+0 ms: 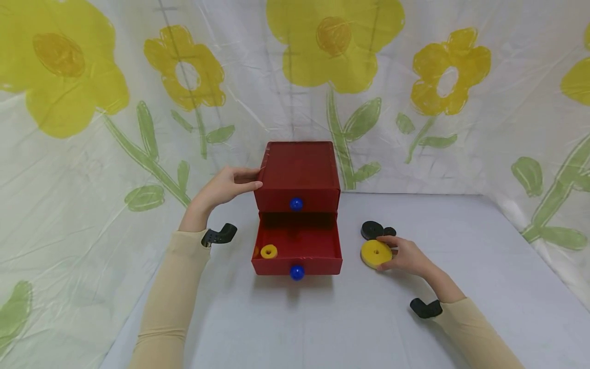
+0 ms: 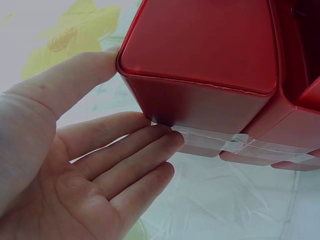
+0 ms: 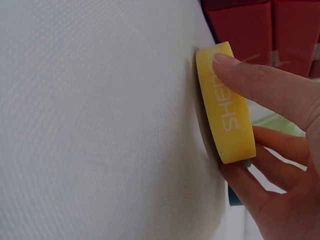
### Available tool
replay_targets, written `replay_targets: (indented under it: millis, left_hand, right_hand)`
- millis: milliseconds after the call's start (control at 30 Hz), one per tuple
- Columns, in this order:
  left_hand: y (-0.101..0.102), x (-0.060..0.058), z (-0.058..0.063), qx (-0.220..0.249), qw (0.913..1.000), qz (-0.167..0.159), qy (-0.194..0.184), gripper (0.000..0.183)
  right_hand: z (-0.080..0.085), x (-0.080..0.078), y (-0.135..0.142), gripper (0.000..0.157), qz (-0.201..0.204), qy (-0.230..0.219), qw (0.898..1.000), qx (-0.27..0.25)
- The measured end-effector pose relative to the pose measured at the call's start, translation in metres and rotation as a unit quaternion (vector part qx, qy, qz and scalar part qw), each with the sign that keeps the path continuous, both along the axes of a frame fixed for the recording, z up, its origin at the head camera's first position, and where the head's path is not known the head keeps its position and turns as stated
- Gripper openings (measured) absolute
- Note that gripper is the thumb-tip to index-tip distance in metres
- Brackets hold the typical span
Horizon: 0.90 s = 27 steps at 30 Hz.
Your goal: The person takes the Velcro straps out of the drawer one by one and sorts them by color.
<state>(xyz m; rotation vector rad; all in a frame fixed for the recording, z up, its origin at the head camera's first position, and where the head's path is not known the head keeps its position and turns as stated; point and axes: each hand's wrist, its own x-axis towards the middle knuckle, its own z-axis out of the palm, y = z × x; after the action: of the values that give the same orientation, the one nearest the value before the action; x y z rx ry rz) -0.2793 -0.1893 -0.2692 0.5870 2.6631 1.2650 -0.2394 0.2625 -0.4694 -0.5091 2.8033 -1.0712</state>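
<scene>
A red two-drawer box (image 1: 299, 166) stands on the table, its lower drawer (image 1: 318, 246) pulled out and its upper one closed. My left hand (image 1: 223, 187) touches the box's upper left side, thumb at a corner and fingers fairly straight, as the left wrist view shows. In the open drawer's left front corner lies a small yellow ring (image 1: 269, 251). To the right of the box, my right hand (image 1: 407, 256) grips a large yellow disc (image 1: 374, 253) with a small centre hole, thumb and fingers on its rim. Pale lettering marks that rim (image 3: 225, 100) in the right wrist view.
Just behind the yellow disc lie a larger black disc (image 1: 371, 229) and a small black piece (image 1: 389, 231). Blue knobs (image 1: 297, 272) stick out from the drawer fronts. A flower-printed curtain (image 1: 258, 77) hangs behind the white table (image 1: 359, 328).
</scene>
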Motion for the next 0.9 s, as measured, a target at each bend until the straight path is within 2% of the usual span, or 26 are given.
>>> replay_targets:
  millis: [500,900]
  left_hand:
    - [0.0005,-0.0005,-0.0007,0.002,1.0,0.0,0.0,0.053]
    - [-0.0005,-0.0005,-0.0003,0.002,0.9999,-0.006,0.008,0.052]
  right_hand:
    - [0.0015,0.0008,0.0014,0.077,-0.016,-0.01,1.0,-0.004]
    - [0.002,0.0004,0.0062,0.077,-0.012,-0.015,1.0,-0.015]
